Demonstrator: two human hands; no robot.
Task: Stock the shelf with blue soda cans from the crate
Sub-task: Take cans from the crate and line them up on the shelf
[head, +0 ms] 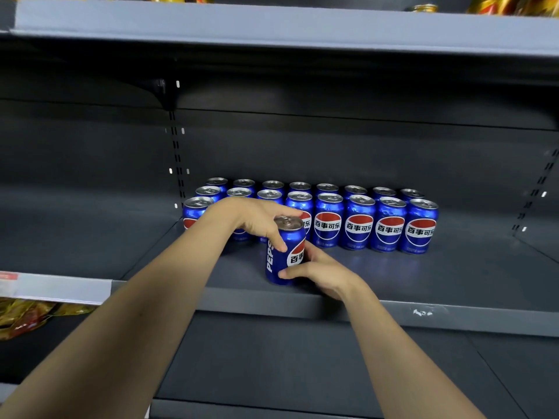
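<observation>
Grey shelf [453,285] holds rows of blue cans [360,225] at the back. One blue can [282,261] stands upright in front of the rows, near the shelf's front edge. Left hand [257,222] grips its top rim from above, fingers curled; right hand [320,275] wraps its lower side, thumb pressing the label.

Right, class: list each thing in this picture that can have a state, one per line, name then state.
Held can: upright on the shelf, apart from the rows, tab unopened.
Left hand: grips the held can's top.
Right hand: holds the held can's lower side.
Stocked cans: upright, unopened, in rows at the back.
Shelf: partly stocked.
</observation>
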